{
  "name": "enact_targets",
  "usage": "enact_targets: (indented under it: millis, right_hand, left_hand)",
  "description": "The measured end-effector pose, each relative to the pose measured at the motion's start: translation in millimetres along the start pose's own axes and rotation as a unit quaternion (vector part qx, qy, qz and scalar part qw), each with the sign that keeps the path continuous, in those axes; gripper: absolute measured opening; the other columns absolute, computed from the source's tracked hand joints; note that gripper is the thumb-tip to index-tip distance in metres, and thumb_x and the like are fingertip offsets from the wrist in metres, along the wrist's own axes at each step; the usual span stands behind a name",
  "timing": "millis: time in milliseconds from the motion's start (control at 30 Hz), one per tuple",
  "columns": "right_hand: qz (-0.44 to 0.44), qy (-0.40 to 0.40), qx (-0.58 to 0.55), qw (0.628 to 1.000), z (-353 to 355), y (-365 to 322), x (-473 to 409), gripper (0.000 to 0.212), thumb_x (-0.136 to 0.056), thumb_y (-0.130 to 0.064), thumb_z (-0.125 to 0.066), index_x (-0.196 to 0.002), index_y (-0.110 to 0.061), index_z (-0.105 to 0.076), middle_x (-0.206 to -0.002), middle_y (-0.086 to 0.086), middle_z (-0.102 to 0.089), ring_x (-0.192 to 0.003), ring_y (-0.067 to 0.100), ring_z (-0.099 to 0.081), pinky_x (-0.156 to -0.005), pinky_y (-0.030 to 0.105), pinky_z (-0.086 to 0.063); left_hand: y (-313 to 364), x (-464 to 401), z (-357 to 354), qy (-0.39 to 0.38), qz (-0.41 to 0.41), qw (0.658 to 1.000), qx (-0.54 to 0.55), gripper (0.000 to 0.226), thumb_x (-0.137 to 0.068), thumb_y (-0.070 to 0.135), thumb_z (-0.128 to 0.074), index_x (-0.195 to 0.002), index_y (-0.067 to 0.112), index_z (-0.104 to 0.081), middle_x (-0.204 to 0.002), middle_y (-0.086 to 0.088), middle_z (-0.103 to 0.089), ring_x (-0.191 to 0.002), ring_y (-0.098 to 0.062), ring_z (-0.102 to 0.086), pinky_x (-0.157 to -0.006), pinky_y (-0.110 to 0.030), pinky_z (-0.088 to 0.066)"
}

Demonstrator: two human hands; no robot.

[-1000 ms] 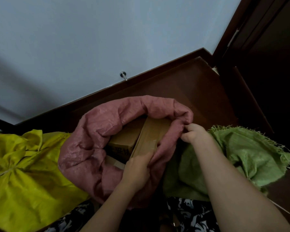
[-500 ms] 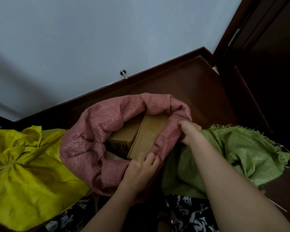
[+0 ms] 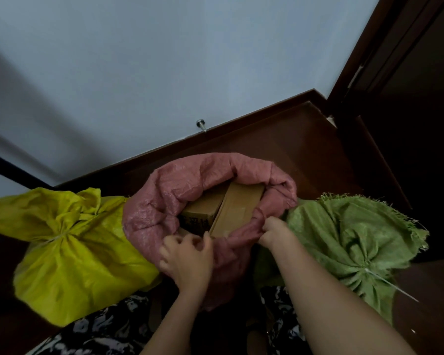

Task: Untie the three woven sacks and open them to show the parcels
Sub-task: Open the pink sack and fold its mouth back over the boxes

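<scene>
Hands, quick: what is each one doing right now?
Left hand: fingers curled, gripping the near rim of the pink sack.
Right hand: pinching the pink sack's rim on its right side.

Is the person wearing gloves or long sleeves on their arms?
No gloves and no sleeves show. The left hand and right hand are bare, and both forearms are bare as far as the picture's edge. No rings, watch or bracelets show. Below is black-and-white patterned clothing.

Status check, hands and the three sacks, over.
Left hand and right hand grip the pink woven sack rim; brown cardboard parcels showing. Yellow woven sack, green woven sack tied. Nothing blocking.
</scene>
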State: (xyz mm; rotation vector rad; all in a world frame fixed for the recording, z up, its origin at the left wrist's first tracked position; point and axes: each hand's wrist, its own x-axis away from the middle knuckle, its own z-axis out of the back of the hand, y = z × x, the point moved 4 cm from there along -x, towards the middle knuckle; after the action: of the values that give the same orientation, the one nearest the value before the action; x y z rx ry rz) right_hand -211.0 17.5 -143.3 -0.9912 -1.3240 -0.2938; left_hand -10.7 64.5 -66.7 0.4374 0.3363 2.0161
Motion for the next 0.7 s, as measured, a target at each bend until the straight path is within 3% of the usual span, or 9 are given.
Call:
enact_targets:
  millis: [100, 200, 300, 333, 400, 500, 567, 633, 700]
  right_hand:
    - [-0.036, 0.005, -0.005, 0.999, 6.6, -3.8, 18.1, 0.035, -0.095, -0.001, -0.042, -0.128, -0.003, -0.055, -0.124, 0.016, -0.057, -0.117, 0.034, -0.055, -0.081, 0.052, -0.041]
    - [-0.074, 0.005, -0.029, 0.997, 9.3, 2.4, 16.5, 0.039, -0.095, -0.007, -0.04, -0.13, -0.003, -0.057, -0.134, 0.014, -0.055, -0.123, 0.033, -0.052, -0.084, 0.053, -0.041]
    - [-0.074, 0.034, -0.033, 0.996, 12.3, 2.9, 14.2, 0.039, -0.097, -0.016, -0.036, -0.129, -0.004, -0.056, -0.13, 0.005, -0.055, -0.126, 0.03, -0.05, -0.096, 0.048, -0.041]
    - [-0.077, 0.035, -0.046, 0.995, 12.4, 3.0, 10.8, 0.041, -0.098, -0.019, -0.034, -0.131, -0.005, -0.055, -0.134, 0.006, -0.054, -0.127, 0.029, -0.049, -0.101, 0.047, -0.039]
    - [-0.073, 0.043, -0.069, 0.994, 11.1, 4.3, 6.3, 0.045, -0.098, -0.026, -0.032, -0.134, -0.009, -0.053, -0.14, 0.007, -0.051, -0.129, 0.028, -0.047, -0.107, 0.046, -0.037]
    - [-0.042, 0.058, -0.105, 0.992, 8.3, 5.0, 8.2, 0.048, -0.097, -0.027, -0.03, -0.135, -0.008, -0.051, -0.14, 0.009, -0.05, -0.126, 0.029, -0.049, -0.105, 0.044, -0.039]
    - [-0.015, 0.036, -0.138, 0.99, 4.2, 0.6, 11.1, 0.046, -0.097, -0.027, -0.03, -0.131, -0.008, -0.054, -0.134, 0.012, -0.053, -0.114, 0.03, -0.054, -0.096, 0.043, -0.042]
    - [-0.007, -0.005, -0.158, 0.987, -1.6, -3.3, 13.4, 0.043, -0.095, -0.034, -0.035, -0.122, -0.011, -0.059, -0.118, 0.013, -0.061, -0.092, 0.029, -0.057, -0.086, 0.04, -0.044]
    - [-0.013, -0.037, -0.134, 0.99, -4.7, -3.1, 11.6, 0.046, -0.092, -0.045, -0.041, -0.115, -0.011, -0.062, -0.101, 0.013, -0.063, -0.086, 0.029, -0.059, -0.082, 0.04, -0.048]
  left_hand:
    - [-33.3, -8.3, 4.0, -0.048, 0.236, 0.967, 0.081, 0.063, -0.077, 0.056, -0.066, -0.12, 0.011, -0.058, -0.133, -0.019, -0.035, -0.125, -0.039, -0.032, -0.105, -0.045, -0.029]
    - [-52.0, -9.9, -11.9, -0.11, 0.363, 0.912, 0.159, 0.112, -0.066, 0.061, -0.074, -0.143, -0.003, -0.023, -0.148, -0.024, -0.019, -0.134, -0.041, -0.024, -0.109, -0.046, -0.027]
    - [-91.1, -20.9, -61.9, -0.169, 0.484, 0.806, 0.297, 0.152, -0.025, 0.064, -0.087, -0.145, 0.014, -0.007, -0.148, -0.02, -0.029, -0.128, -0.043, -0.039, -0.097, -0.058, -0.042]
    - [-106.7, -27.0, -87.4, -0.189, 0.504, 0.768, 0.346, 0.149, -0.021, 0.057, -0.09, -0.144, 0.022, -0.013, -0.145, -0.019, -0.037, -0.121, -0.043, -0.047, -0.083, -0.062, -0.048]
    - [-116.4, -27.5, -108.9, -0.204, 0.505, 0.701, 0.462, 0.1, -0.06, 0.027, -0.085, -0.143, 0.015, -0.031, -0.137, -0.018, -0.049, -0.112, -0.041, -0.056, -0.064, -0.055, -0.053]
    - [-79.1, -24.8, -71.2, -0.139, 0.492, 0.658, 0.553, 0.066, -0.071, -0.008, -0.049, -0.136, 0.003, -0.045, -0.13, -0.019, -0.054, -0.105, -0.037, -0.059, -0.065, -0.044, -0.053]
    - [-71.7, -31.8, -62.9, -0.124, 0.49, 0.625, 0.595, 0.08, -0.061, -0.009, -0.034, -0.139, 0.003, -0.043, -0.134, -0.017, -0.052, -0.113, -0.036, -0.056, -0.076, -0.045, -0.052]
    - [-58.8, -35.0, -45.6, -0.138, 0.476, 0.616, 0.612, 0.055, -0.081, -0.003, -0.031, -0.132, 0.003, -0.051, -0.125, -0.017, -0.056, -0.11, -0.035, -0.055, -0.094, -0.047, -0.044]
    - [-53.3, -36.2, -38.8, -0.134, 0.468, 0.593, 0.641, 0.036, -0.098, 0.017, -0.028, -0.109, 0.003, -0.06, -0.108, -0.016, -0.058, -0.089, -0.032, -0.057, -0.092, -0.047, -0.041]
